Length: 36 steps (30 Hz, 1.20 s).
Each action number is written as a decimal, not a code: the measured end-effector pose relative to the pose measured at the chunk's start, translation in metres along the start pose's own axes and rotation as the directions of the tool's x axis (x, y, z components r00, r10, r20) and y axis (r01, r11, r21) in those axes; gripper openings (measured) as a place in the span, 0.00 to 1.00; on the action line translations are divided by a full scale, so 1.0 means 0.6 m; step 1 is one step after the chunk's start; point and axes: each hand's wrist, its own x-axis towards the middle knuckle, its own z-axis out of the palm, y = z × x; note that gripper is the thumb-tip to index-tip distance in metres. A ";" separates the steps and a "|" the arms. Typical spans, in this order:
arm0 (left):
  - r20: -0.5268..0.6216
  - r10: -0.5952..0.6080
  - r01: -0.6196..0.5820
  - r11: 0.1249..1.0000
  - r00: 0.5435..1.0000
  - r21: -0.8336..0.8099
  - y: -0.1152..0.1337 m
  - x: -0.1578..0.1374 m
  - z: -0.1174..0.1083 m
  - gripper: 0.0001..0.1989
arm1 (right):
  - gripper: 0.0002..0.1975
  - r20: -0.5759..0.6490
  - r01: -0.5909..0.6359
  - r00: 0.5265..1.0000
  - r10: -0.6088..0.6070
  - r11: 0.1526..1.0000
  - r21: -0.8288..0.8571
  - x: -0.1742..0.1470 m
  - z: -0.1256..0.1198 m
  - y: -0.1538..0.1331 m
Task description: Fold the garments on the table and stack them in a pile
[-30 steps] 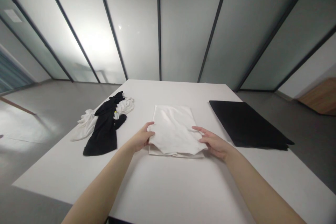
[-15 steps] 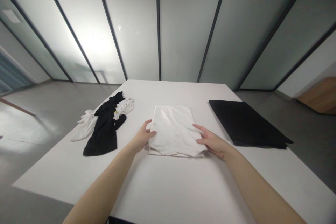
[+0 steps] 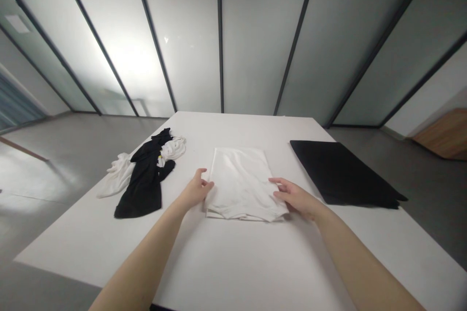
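A white garment (image 3: pixel 241 180), folded into a flat rectangle, lies in the middle of the table. Its layered edges face me and show slight wrinkles. At its left side is my left hand (image 3: pixel 196 189), thumb beside the cloth edge and fingers apart. My right hand (image 3: pixel 295 196) rests at the right side, with fingers spread and fingertips over the cloth's edge. Neither hand grips the fabric. Which kind of garment it is, I cannot tell from the folded shape.
Crumpled black clothing (image 3: pixel 144 180) lies to the left with white clothing (image 3: pixel 118 175) beside it. A flat black folded item (image 3: pixel 341 172) is on the right. All sit on the white table (image 3: pixel 233 262). Frosted glass panels (image 3: pixel 251 39) stand beyond.
My left hand has drawn slightly left, away from the cloth, and its fingers have loosened. My right hand has shifted very little. The folded garment keeps its place.
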 end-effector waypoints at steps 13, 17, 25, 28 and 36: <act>0.278 -0.173 0.179 0.984 0.945 0.006 0.025 -0.027 -0.020 0.35 | 0.16 -0.018 -0.082 0.997 0.080 0.986 -0.143 -0.001 0.005 0.009; 0.338 -0.171 0.136 0.983 0.926 0.123 0.027 -0.033 -0.032 0.36 | 0.15 0.082 -0.121 0.984 0.156 0.936 -0.330 -0.012 -0.013 0.000; 0.137 0.101 -0.150 0.896 0.985 0.418 0.018 -0.019 -0.033 0.21 | 0.09 -0.080 0.132 0.963 -0.256 0.713 -0.689 0.002 -0.033 0.002; 0.062 0.035 -0.052 0.952 0.997 0.302 0.018 -0.016 -0.012 0.23 | 0.12 -0.148 0.148 0.939 -0.311 0.754 -0.640 0.011 -0.004 0.012; 0.052 -0.055 0.052 0.997 0.997 0.061 0.012 -0.013 0.001 0.30 | 0.12 -0.200 0.106 0.938 -0.284 0.783 -0.613 0.020 0.019 0.027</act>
